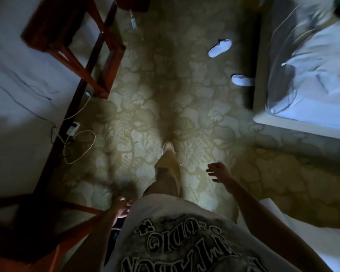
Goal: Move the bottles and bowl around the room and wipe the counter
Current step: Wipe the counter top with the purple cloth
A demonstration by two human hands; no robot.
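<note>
Clear plastic bottle point(132, 21) lay on carpet point(185, 107) far ahead, pointing away; left hand point(122, 208) fingers curled, contents unclear; right hand point(219, 171) spread, empty.

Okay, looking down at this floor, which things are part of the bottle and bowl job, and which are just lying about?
Job:
bottle on the carpet by the stool
left hand, too dark to tell its grip
right hand, open, empty

Lying about:
two slippers
cable and charger
stool
bed
</note>
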